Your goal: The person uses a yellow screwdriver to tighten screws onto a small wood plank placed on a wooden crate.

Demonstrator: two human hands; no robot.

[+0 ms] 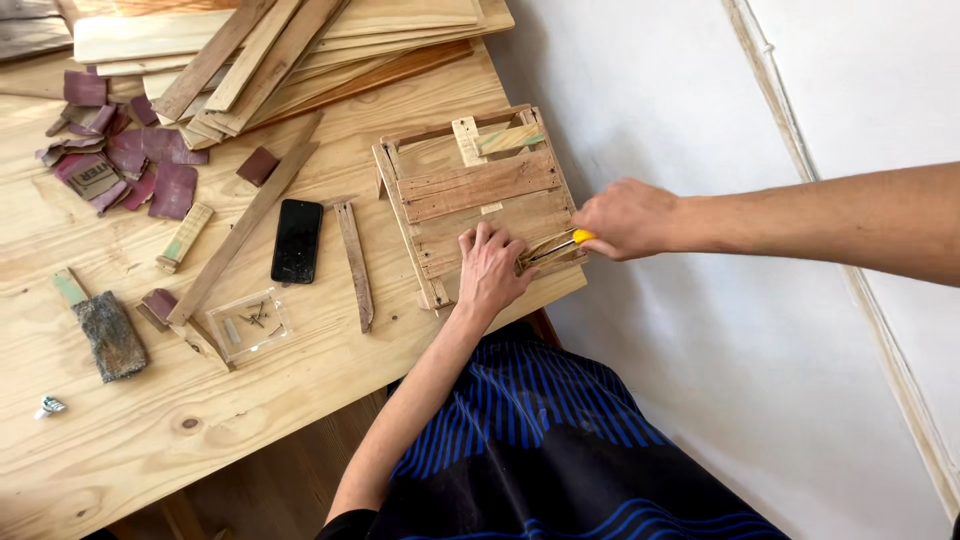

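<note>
A: What's the workpiece?

B: Small slatted wood box point(480, 195), pallet-type offcuts, rough grain, mixed tan/reddish boards, one strip w/ green paint. Sits at the table's far right corner, partly overhanging the edge toward the white wall.

A: Table?

B: Pale pine tabletop point(150, 430), knots visible, smooth finish.

A: Hands?

B: Left hand point(490, 268) flat on the box's near slats, fingers spread and pressing down, not gripping anything. Right hand point(625, 218) comes in from the right side, fingers curled tight round a yellow-handled tool point(555, 245); metal end meets the box's near right corner, just beside left fingertips. Tool type — can't tell, looks like pliers or a scraper.

A: Rest of bench?

B: Stack of long planks point(290, 45) top, flat thin boards, some darker. Left of that, pile of sandpaper scraps point(130, 160), maroon, curled and torn. One more maroon piece point(258, 165) beside a long diagonal slat point(245, 230). Black phone point(297, 240) face-up, glossy, between that slat and a short narrow stick point(355, 265). Clear plastic lid/tray point(248, 323) w/ small nails in it. Grey sanding block point(110, 335), coarse fuzzy surface, near left edge. Small painted block point(185, 237) w/ green end.

A: Person?

B: Blue/black striped fabric point(540, 440) on the lap below the table edge.
</note>
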